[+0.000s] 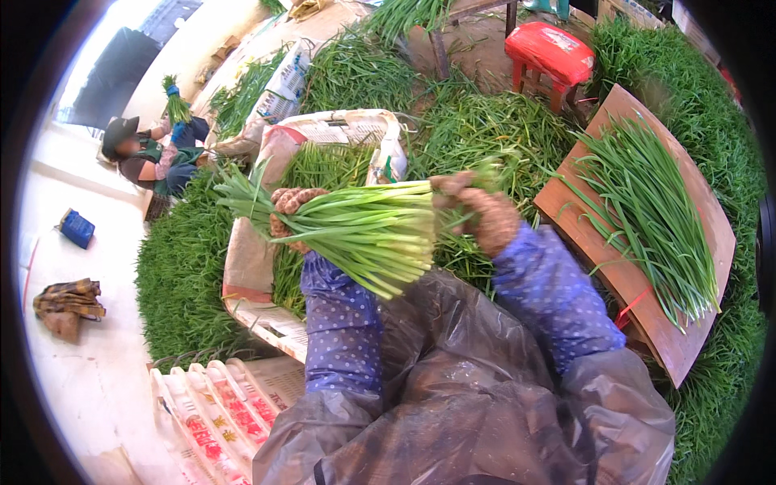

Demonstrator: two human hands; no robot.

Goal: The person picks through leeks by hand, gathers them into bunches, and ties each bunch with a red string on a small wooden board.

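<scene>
My left hand (297,201), in a brown knitted glove, grips a thick bunch of garlic chives (364,221) around its leafy part. The bunch lies sideways above my lap, its pale stem ends pointing right. Just beyond those ends is my right hand (492,219), gloved the same way and blurred. Green bits of leaf show around its fingers; whether it grips them I cannot tell. Below the bunch, a white plastic basket (257,318) with a cloth-like liner holds loose green leaves (330,163). To my right, more chives (645,212) lie spread on a brown board (561,197).
Heaped chives (182,279) line the left, with more greens (739,242) beyond the board. A red-topped stool (548,57) stands ahead. Another person (163,154) sits at the far left with a bunch raised. A ribbed plastic seat or crate (212,412) bearing writing is at lower left.
</scene>
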